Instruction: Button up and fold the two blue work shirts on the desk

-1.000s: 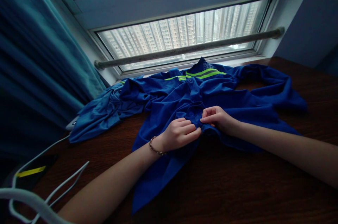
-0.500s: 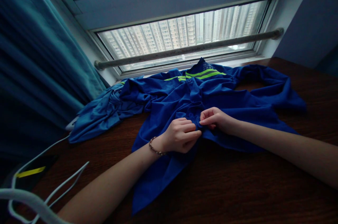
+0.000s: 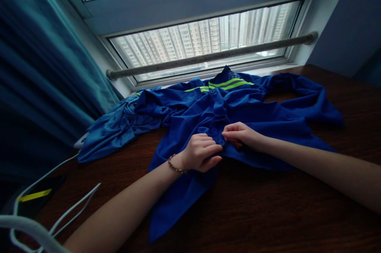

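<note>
A blue shirt [image 3: 268,114] with neon-green stripes near its collar lies spread on a dark wooden table [image 3: 268,213] by the window. My left hand [image 3: 201,152], with a bead bracelet on the wrist, is curled and pinches the shirt's front placket. My right hand [image 3: 239,134] meets it from the right, fingers pinched on the same strip of cloth. The fingertips of both hands touch at the placket, and what lies between them is hidden.
A lighter blue garment [image 3: 113,128] lies bunched at the shirt's left end. White cables [image 3: 59,213] and a dark device with a yellow strip [image 3: 34,195] sit at the table's near left. A teal curtain [image 3: 38,74] hangs at left. A metal rail [image 3: 208,56] crosses the window.
Both hands have shifted slightly up and left along the placket and pinch a little closer together. The shirt has barely moved.
</note>
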Demonstrator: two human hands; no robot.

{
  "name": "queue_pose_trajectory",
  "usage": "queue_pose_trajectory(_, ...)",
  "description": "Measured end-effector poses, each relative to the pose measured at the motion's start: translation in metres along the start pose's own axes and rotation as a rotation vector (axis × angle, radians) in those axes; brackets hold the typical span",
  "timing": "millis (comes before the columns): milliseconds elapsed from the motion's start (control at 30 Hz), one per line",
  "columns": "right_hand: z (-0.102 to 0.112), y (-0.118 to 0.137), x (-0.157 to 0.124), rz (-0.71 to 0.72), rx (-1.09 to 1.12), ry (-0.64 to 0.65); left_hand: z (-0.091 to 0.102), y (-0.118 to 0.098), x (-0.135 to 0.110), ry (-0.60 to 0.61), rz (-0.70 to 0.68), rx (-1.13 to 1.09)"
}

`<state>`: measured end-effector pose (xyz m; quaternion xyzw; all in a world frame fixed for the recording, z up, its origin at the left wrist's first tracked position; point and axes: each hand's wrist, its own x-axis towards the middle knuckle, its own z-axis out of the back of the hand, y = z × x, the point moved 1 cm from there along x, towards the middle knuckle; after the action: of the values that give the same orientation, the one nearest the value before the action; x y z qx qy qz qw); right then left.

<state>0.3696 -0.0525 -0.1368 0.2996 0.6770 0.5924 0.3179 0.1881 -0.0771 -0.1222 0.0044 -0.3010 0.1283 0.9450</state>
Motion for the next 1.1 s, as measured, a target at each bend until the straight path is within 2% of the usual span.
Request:
queue_pose_trajectory(133, 0.006, -0.005, 0.004, 0.044, 0.122, -0.04, -0.003, 0.005, -0.001, -0.073, 0.191, -0.091)
queue_pose_trajectory(267, 0.011, -0.006, 0.009, 0.084, -0.015, -0.046, -0.009, 0.012, 0.002, -0.045, 0.451, -0.128)
queue_pose_trajectory(333, 0.012, -0.005, 0.01, 0.093, -0.109, -0.045, -0.011, 0.014, 0.004, -0.027, 0.506, -0.131)
queue_pose_trajectory(433, 0.011, -0.005, 0.011, 0.105, -0.196, -0.057, -0.01, 0.014, 0.005, -0.001, 0.459, -0.062)
queue_pose_trajectory(500, 0.011, -0.004, 0.007, 0.118, -0.268, -0.074, -0.006, 0.008, 0.003, 0.041, 0.367, 0.042)
queue_pose_trajectory(567, 0.014, -0.002, -0.004, 0.126, -0.394, -0.081, 0.003, -0.007, -0.001, 0.128, 0.231, 0.162)
queue_pose_trajectory(667, 0.027, 0.008, -0.039, 0.127, -0.678, -0.055, 0.024, -0.048, -0.014, 0.315, 0.077, 0.284)
queue_pose_trajectory(733, 0.041, 0.016, -0.075, 0.113, -0.875, -0.055, 0.041, -0.081, -0.027, 0.419, 0.108, 0.298)
queue_pose_trajectory(800, 0.058, 0.022, -0.115, 0.093, -1.024, -0.086, 0.057, -0.11, -0.042, 0.424, 0.176, 0.296)
queue_pose_trajectory(867, 0.076, 0.023, -0.153, 0.089, -1.134, -0.158, 0.07, -0.131, -0.059, 0.353, 0.241, 0.344)
queue_pose_trajectory(967, 0.102, 0.013, -0.196, 0.059, -1.266, -0.218, 0.081, -0.141, -0.088, 0.236, 0.323, 0.462)
queue_pose_trajectory(1100, 0.125, -0.003, -0.217, 0.047, -1.333, -0.284, 0.086, -0.129, -0.126, 0.14, 0.481, 0.574)
